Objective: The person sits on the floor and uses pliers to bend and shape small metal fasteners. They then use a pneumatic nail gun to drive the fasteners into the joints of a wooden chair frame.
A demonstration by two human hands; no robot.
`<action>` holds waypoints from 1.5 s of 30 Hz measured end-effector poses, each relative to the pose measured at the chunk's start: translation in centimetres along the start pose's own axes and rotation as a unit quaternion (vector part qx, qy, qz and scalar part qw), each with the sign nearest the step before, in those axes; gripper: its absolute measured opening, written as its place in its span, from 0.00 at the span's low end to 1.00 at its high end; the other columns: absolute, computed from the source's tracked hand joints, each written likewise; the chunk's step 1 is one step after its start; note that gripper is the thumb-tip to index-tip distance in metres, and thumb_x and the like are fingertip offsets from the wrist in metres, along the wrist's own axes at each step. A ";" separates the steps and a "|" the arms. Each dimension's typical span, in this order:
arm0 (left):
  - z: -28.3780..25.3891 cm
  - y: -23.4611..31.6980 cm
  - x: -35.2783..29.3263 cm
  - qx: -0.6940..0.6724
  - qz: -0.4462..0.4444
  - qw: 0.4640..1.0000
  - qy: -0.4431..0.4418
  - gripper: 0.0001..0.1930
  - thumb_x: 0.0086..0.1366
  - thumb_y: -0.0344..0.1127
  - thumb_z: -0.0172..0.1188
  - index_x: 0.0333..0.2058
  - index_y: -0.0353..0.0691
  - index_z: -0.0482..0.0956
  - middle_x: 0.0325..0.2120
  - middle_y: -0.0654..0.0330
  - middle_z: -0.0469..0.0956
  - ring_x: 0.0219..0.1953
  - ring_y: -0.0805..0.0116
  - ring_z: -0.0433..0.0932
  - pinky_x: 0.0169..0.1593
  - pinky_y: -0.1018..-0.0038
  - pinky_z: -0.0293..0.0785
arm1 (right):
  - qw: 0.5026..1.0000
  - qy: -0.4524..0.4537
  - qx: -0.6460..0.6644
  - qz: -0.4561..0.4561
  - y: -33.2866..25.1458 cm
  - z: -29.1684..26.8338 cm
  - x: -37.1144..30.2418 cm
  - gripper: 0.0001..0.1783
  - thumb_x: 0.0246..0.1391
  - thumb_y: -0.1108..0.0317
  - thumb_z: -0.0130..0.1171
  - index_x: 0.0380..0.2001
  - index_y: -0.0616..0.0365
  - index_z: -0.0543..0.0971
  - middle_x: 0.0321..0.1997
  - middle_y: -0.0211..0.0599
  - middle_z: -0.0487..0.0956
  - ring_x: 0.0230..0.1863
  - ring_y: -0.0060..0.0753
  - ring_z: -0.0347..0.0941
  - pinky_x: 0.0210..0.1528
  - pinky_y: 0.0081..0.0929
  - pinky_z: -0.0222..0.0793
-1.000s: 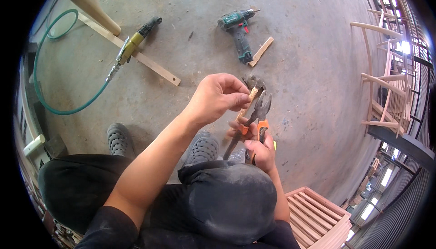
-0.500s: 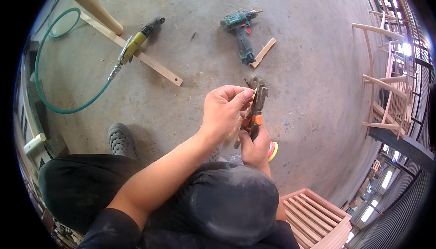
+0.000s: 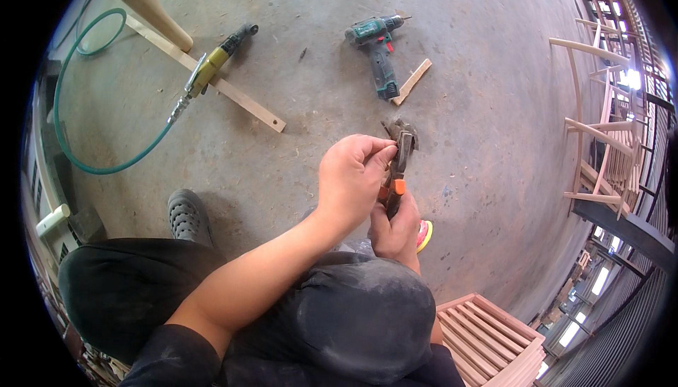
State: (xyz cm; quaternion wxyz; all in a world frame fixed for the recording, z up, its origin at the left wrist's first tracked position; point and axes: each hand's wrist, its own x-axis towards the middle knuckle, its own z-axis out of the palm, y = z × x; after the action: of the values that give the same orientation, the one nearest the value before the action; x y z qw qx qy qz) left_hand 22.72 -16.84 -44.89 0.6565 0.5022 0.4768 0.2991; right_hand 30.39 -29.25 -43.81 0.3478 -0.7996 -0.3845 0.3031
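Note:
My right hand (image 3: 397,230) is wrapped round the handles of dark, worn pliers (image 3: 402,152) with orange on the grips. Their jaws point away from me, over the floor. Beside the jaws, the thumb and fingers of my left hand (image 3: 349,179) are pinched together. Whatever lies between those fingertips is too small and covered to make out. A thin dark tip shows just past them. Beyond the pliers a green cordless drill (image 3: 376,55) lies on the floor, next to a short wood strip (image 3: 412,82).
At the left a yellow-green air tool (image 3: 210,69) with a green hose (image 3: 65,140) rests across a long wooden slat (image 3: 247,104). Wooden legs (image 3: 152,13) stand behind it. A slatted wooden piece (image 3: 487,337) is by my right knee; chair frames (image 3: 600,126) stand at the right.
My left hand has shifted slightly, and its fingertips stay at the jaws. The yellowish bit seen by the fingertips earlier is now hidden. The pliers have turned a little.

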 end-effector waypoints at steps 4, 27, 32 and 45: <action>-0.5 1.0 -0.2 0.081 0.085 0.993 0.000 0.06 0.67 0.29 0.69 0.40 0.34 0.88 0.30 0.55 0.84 0.31 0.63 0.83 0.35 0.69 0.77 | 0.999 -0.004 0.022 0.025 0.5 0.0 -0.1 0.23 0.57 0.75 0.55 0.56 0.70 0.76 0.43 0.53 0.80 0.43 0.50 0.79 0.48 0.40 0.76; -1.0 0.0 0.7 0.094 0.123 0.987 -0.042 0.05 0.66 0.28 0.68 0.39 0.36 0.87 0.33 0.54 0.86 0.35 0.61 0.86 0.40 0.68 0.80 | 0.996 -0.011 0.067 0.059 -0.6 -0.6 0.1 0.16 0.56 0.79 0.54 0.49 0.66 0.76 0.37 0.38 0.78 0.37 0.29 0.77 0.43 0.28 0.73; -1.5 0.4 1.2 0.123 0.139 0.981 -0.060 0.05 0.64 0.28 0.69 0.39 0.37 0.87 0.33 0.53 0.86 0.36 0.57 0.86 0.40 0.67 0.80 | 0.998 -0.024 0.020 0.046 -0.1 -1.0 0.3 0.19 0.55 0.77 0.56 0.51 0.67 0.77 0.40 0.44 0.80 0.42 0.41 0.78 0.49 0.35 0.75; -1.6 0.2 1.5 0.149 0.134 0.977 -0.070 0.05 0.63 0.29 0.68 0.37 0.37 0.86 0.32 0.53 0.86 0.36 0.54 0.85 0.40 0.63 0.79 | 0.997 -0.069 -0.027 0.016 0.2 -1.1 0.5 0.40 0.55 0.75 0.57 0.73 0.68 0.64 0.49 0.54 0.78 0.48 0.55 0.77 0.54 0.42 0.74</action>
State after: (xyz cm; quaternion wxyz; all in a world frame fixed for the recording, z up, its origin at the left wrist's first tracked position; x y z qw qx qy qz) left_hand 21.77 -14.81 -45.29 0.5597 0.6738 0.3970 0.2742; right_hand 31.54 -29.31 -43.45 0.2944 -0.7917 -0.4028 0.3525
